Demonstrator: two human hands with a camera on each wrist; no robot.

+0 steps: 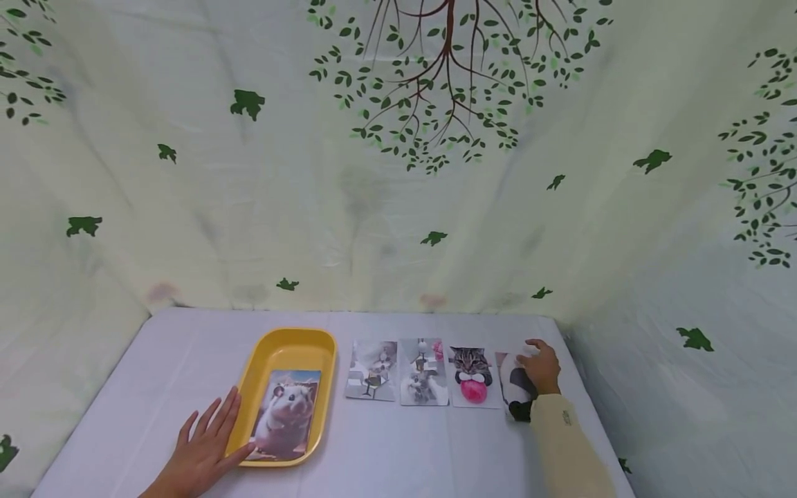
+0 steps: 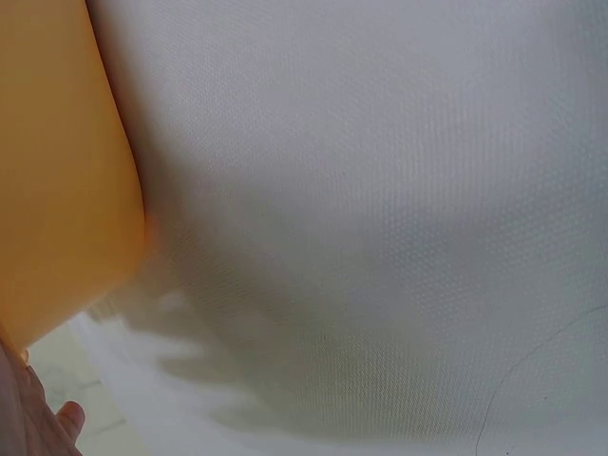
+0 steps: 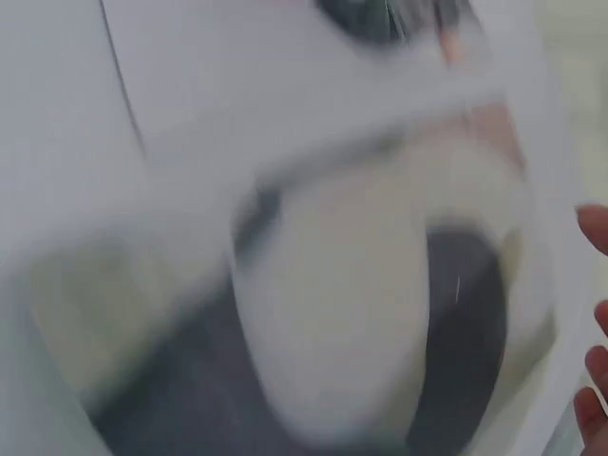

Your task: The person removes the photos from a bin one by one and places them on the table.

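Observation:
My left hand [image 1: 202,446] rests on the left rim of a yellow tray [image 1: 249,387], fingers spread and straight, thumb over the near edge. Inside the tray lies a hamster picture card [image 1: 288,418]. In the left wrist view the tray's outer wall [image 2: 66,180] fills the left side, with fingers [image 2: 68,418] in the lower corner. At the right end of a card row, my right hand [image 1: 543,370] hovers by the far right corner of a panda picture card [image 1: 515,387]. Blurred and close in the right wrist view, that card [image 3: 332,304] has loosely bent fingers [image 3: 597,366] beside its edge.
Left of the panda card lie a cat card with a pink ball [image 1: 471,377] and two pale, glare-covered picture cards [image 1: 425,373] [image 1: 372,370]. They sit on a white-covered table [image 1: 398,456]. Behind and beside it hang pale sheets [image 1: 373,207] printed with leaves and branches.

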